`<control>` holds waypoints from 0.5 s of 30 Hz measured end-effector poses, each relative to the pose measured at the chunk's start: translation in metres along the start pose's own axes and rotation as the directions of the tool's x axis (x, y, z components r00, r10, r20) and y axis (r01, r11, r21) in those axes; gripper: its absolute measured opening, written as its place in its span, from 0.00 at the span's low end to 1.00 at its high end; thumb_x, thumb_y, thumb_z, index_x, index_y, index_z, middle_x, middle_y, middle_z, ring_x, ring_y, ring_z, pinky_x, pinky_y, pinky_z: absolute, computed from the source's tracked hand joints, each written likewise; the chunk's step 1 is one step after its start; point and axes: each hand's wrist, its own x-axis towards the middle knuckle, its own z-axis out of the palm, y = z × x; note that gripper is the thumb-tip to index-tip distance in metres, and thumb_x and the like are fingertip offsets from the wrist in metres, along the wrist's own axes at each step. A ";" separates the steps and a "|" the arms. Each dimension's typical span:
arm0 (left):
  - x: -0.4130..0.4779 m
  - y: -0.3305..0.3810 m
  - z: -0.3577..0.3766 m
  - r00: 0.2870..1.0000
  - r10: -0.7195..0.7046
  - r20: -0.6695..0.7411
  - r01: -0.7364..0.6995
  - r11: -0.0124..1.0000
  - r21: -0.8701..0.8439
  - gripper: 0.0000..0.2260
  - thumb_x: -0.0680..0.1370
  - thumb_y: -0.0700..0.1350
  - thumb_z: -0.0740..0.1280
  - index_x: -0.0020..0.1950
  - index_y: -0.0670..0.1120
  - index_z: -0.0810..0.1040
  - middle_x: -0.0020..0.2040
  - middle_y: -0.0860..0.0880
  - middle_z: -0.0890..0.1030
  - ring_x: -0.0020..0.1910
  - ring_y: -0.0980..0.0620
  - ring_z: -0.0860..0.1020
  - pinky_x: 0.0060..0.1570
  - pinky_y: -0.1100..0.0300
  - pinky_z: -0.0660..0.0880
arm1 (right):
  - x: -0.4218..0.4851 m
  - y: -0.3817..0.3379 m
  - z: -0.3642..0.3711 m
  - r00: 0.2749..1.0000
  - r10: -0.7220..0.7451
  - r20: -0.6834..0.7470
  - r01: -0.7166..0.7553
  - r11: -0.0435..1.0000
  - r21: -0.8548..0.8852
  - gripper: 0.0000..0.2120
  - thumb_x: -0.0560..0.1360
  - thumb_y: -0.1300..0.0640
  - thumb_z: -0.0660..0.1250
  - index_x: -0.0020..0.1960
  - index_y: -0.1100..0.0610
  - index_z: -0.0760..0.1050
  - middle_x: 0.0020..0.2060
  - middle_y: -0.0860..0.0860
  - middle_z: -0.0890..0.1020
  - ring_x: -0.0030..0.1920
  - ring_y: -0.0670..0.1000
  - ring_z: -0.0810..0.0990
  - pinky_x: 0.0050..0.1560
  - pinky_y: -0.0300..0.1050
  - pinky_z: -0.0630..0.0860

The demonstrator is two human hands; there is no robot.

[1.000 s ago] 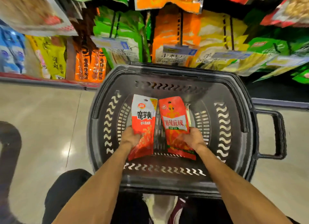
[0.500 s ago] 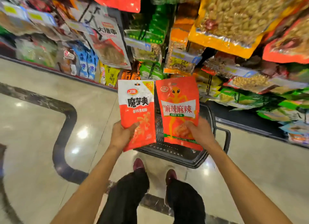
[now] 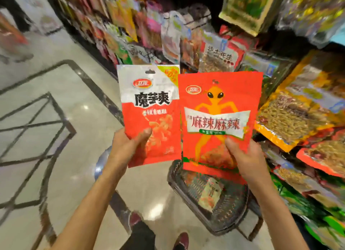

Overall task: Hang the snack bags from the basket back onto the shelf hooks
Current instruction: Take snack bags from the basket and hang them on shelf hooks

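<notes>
Two snack bags are up off the basket (image 3: pixel 214 220), neither hung yet: left hand (image 3: pixel 128 149) grips the red-and-white bag (image 3: pixel 149 104), right hand (image 3: pixel 246 158) the alien bag (image 3: pixel 218 108); another packet (image 3: pixel 211 193) waits inside the basket.

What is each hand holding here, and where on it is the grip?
Left hand pinches the white-topped red bag at its lower left corner; right hand pinches the alien-print red bag at its lower right edge.

Glossy pale floor (image 3: pixel 37 78) with dark inlaid lines (image 3: pixel 97 89) reflects lights.
</notes>
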 end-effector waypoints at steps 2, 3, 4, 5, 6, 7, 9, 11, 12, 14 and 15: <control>-0.014 0.021 -0.025 0.995 0.051 -0.086 -0.053 0.998 -0.021 0.10 0.74 0.43 0.75 0.36 0.46 0.76 0.23 0.56 0.73 0.20 0.57 0.68 0.24 0.61 0.65 | -0.003 -0.027 0.015 0.998 -0.056 0.011 0.056 0.998 0.031 0.02 0.76 0.50 0.69 0.47 0.45 0.80 0.40 0.33 0.84 0.42 0.33 0.81 0.50 0.42 0.78; -0.020 0.030 -0.038 0.990 0.072 -0.118 -0.077 0.996 -0.040 0.09 0.74 0.43 0.74 0.37 0.46 0.76 0.23 0.56 0.73 0.20 0.58 0.69 0.23 0.62 0.66 | -0.004 -0.040 0.025 0.996 -0.085 0.030 0.084 0.995 0.045 0.01 0.76 0.51 0.69 0.47 0.46 0.80 0.40 0.34 0.84 0.42 0.35 0.82 0.50 0.41 0.79; -0.027 0.039 -0.051 0.986 0.088 -0.145 -0.097 0.994 -0.056 0.07 0.74 0.42 0.74 0.39 0.46 0.77 0.24 0.56 0.74 0.21 0.59 0.70 0.23 0.64 0.67 | -0.005 -0.052 0.036 0.992 -0.117 0.049 0.114 0.992 0.060 0.02 0.77 0.52 0.70 0.48 0.46 0.80 0.41 0.37 0.85 0.43 0.37 0.83 0.50 0.41 0.80; -0.033 0.047 -0.064 0.979 0.106 -0.172 -0.119 0.991 -0.069 0.06 0.74 0.43 0.74 0.41 0.46 0.77 0.24 0.57 0.75 0.21 0.60 0.71 0.24 0.66 0.68 | -0.006 -0.064 0.047 0.989 -0.140 0.056 0.135 0.988 0.080 0.03 0.78 0.55 0.70 0.49 0.47 0.80 0.40 0.40 0.85 0.43 0.39 0.83 0.50 0.41 0.80; -0.038 0.055 -0.078 0.971 0.126 -0.201 -0.142 0.988 -0.066 0.06 0.74 0.43 0.74 0.43 0.46 0.78 0.25 0.57 0.77 0.22 0.60 0.72 0.25 0.66 0.70 | -0.006 -0.077 0.058 0.985 -0.159 0.060 0.154 0.984 0.088 0.06 0.78 0.58 0.69 0.50 0.47 0.80 0.40 0.39 0.85 0.43 0.37 0.82 0.49 0.37 0.79; -0.042 0.060 -0.093 0.962 0.149 -0.229 -0.166 0.985 -0.057 0.06 0.73 0.44 0.74 0.45 0.45 0.78 0.28 0.56 0.79 0.24 0.60 0.75 0.26 0.66 0.72 | -0.007 -0.090 0.070 0.980 -0.186 0.067 0.179 0.979 0.095 0.08 0.78 0.60 0.69 0.49 0.46 0.79 0.39 0.35 0.83 0.43 0.33 0.81 0.47 0.31 0.77; -0.048 0.070 -0.123 0.945 0.183 -0.270 -0.206 0.977 -0.060 0.11 0.73 0.44 0.74 0.54 0.44 0.80 0.39 0.53 0.86 0.36 0.56 0.84 0.35 0.65 0.78 | -0.008 -0.110 0.095 0.969 -0.223 0.106 0.213 0.972 0.100 0.12 0.77 0.62 0.69 0.50 0.44 0.78 0.39 0.31 0.82 0.44 0.29 0.79 0.45 0.26 0.73; -0.052 0.080 -0.153 0.933 0.193 -0.304 -0.225 0.972 -0.072 0.15 0.73 0.45 0.74 0.59 0.46 0.80 0.48 0.51 0.87 0.44 0.53 0.85 0.41 0.62 0.80 | -0.011 -0.127 0.121 0.959 -0.249 0.132 0.236 0.966 0.106 0.12 0.77 0.62 0.69 0.50 0.44 0.78 0.41 0.32 0.83 0.45 0.30 0.80 0.45 0.27 0.73; -0.052 0.083 -0.167 0.925 0.202 -0.321 -0.237 0.968 -0.075 0.15 0.73 0.45 0.74 0.58 0.48 0.80 0.48 0.51 0.86 0.45 0.52 0.85 0.42 0.62 0.80 | -0.013 -0.135 0.135 0.954 -0.264 0.141 0.249 0.962 0.112 0.12 0.77 0.62 0.69 0.51 0.44 0.78 0.42 0.33 0.83 0.46 0.30 0.80 0.46 0.27 0.73; -0.051 0.088 -0.197 0.914 0.210 -0.347 -0.252 0.964 -0.082 0.12 0.72 0.46 0.75 0.55 0.50 0.80 0.47 0.53 0.86 0.44 0.53 0.85 0.43 0.60 0.79 | -0.014 -0.148 0.164 0.946 -0.282 0.163 0.259 0.955 0.147 0.11 0.77 0.61 0.69 0.52 0.45 0.78 0.44 0.35 0.84 0.47 0.33 0.81 0.47 0.28 0.75; -0.049 0.089 -0.213 0.911 0.209 -0.355 -0.256 0.963 -0.088 0.12 0.72 0.46 0.75 0.54 0.51 0.80 0.46 0.53 0.86 0.44 0.54 0.85 0.44 0.59 0.79 | -0.016 -0.156 0.180 0.943 -0.285 0.172 0.258 0.952 0.163 0.10 0.77 0.61 0.69 0.53 0.46 0.79 0.45 0.35 0.84 0.48 0.35 0.82 0.47 0.30 0.76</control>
